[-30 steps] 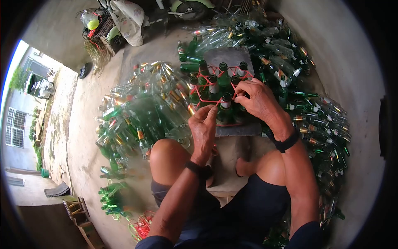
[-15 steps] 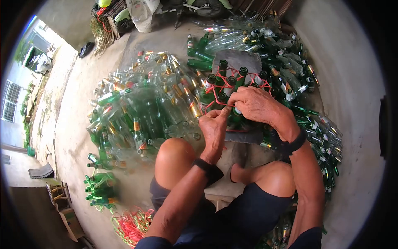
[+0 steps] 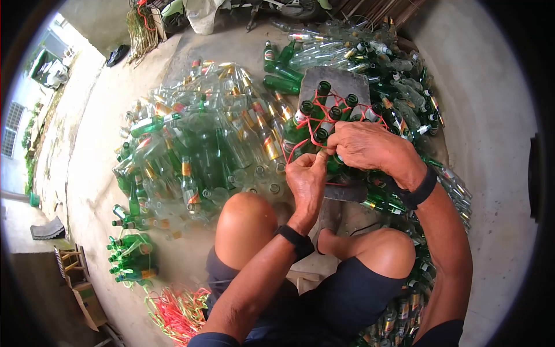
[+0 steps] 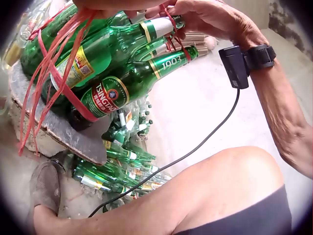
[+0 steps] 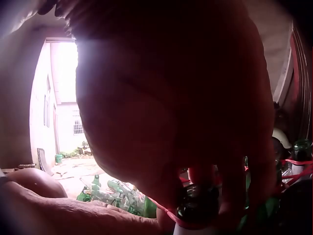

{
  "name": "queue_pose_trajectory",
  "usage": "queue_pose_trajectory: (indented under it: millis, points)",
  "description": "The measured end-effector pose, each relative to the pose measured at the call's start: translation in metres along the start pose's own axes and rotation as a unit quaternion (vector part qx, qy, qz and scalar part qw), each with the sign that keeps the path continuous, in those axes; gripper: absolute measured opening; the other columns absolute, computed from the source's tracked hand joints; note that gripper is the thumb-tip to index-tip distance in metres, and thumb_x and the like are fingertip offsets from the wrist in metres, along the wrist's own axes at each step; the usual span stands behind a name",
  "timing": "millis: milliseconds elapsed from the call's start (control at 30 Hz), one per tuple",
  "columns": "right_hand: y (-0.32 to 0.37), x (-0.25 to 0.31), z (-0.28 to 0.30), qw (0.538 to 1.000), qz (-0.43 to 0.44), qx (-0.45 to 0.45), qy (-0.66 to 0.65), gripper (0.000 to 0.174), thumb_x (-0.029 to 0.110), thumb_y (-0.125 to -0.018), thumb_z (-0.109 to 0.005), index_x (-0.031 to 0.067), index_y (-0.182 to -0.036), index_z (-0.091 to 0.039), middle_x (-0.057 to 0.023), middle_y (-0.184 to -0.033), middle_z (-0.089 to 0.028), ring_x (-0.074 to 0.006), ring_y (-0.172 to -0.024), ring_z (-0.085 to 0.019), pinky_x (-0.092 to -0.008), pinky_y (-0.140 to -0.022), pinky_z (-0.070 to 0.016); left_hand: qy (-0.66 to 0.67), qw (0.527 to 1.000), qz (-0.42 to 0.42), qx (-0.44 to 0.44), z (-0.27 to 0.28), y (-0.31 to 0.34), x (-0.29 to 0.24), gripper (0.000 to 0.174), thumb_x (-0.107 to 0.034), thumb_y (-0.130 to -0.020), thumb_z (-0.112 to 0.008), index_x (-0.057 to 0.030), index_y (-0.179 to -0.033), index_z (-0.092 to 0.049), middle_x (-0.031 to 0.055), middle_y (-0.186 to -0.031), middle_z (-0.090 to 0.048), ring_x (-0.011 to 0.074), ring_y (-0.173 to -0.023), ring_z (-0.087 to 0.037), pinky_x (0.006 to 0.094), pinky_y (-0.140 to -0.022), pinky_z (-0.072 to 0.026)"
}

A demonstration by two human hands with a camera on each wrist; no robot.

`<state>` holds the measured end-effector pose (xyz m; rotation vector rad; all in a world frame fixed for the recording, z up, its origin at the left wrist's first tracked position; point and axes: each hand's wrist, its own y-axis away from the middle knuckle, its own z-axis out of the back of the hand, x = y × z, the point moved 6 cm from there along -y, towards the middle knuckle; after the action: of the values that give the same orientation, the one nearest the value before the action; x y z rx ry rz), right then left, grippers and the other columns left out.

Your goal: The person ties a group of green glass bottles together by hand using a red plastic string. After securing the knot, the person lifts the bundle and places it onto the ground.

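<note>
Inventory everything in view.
Tied bottles: at least six, green, on the slab
Red twine: several strands, red, around tied bottles
Slab: one, grey, under tied bottles
Loose bottles: many, green and clear, floor both sides
Green bottle bundle: one, green, floor left
Twine heap: one, red and green, lower left
Sack: one, whitish, far end
Motorbike: one, cropped, dark, far end
Wristbands: two, black, on wrists
Left hand: one, pinching red twine
Right hand: one, beside left

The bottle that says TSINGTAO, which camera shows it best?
The left wrist view: the TSINGTAO bottle is close and its label is easy to read. The head view looks down on the tied bottles, so I can't tell which. The right wrist view is mostly dark right hand; no TSINGTAO label shows.
</note>
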<state>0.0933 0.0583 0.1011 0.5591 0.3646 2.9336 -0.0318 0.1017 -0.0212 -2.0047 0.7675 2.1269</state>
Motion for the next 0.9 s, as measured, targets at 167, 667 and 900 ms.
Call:
queue_pose_trajectory:
  millis: [167, 667, 900]
  points:
    - [0.0, 0.009, 0.013, 0.989, -0.019, -0.005, 0.15, 0.016, 0.012, -0.091, -0.056, 0.0066, -0.093, -0.071, -0.0133, -0.092, -0.065, -0.0355, -0.095, -0.066, -0.0512, -0.084, -0.0529, 0.0, 1.0, -0.025, 0.007, 0.0, 0.001, 0.003, 0.034, -0.027, -0.097, -0.074, 0.0044, -0.082, -0.075, 0.0012, -0.06, -0.061, 0.007, -0.057, -0.053, 0.0303, -0.054, -0.0447]
    - [0.002, -0.008, 0.056, 0.97, 0.08, -0.107, 0.202, 0.005, 0.007, -0.085, -0.065, 0.0042, -0.088, -0.068, -0.015, -0.089, -0.065, -0.0375, -0.095, -0.068, -0.0487, -0.082, -0.0558, 0.06, 0.994, -0.05, 0.073, -0.011, 0.014, -0.023, 0.037, -0.022, -0.108, -0.06, 0.0055, -0.084, -0.068, 0.0001, -0.06, -0.052, 0.0064, -0.057, -0.043, 0.0307, -0.05, -0.0377]
    - [-0.013, -0.026, 0.064, 0.987, 0.061, -0.107, 0.108, 0.017, 0.012, -0.088, -0.067, -0.001, -0.084, -0.057, -0.0168, -0.087, -0.058, -0.0407, -0.084, -0.061, -0.0497, -0.077, -0.0498, 0.051, 0.994, -0.068, 0.071, -0.014, 0.016, -0.028, 0.038, -0.023, -0.109, -0.056, 0.0044, -0.086, -0.068, 0.0026, -0.06, -0.051, 0.0088, -0.057, -0.044, 0.0326, -0.052, -0.0394]
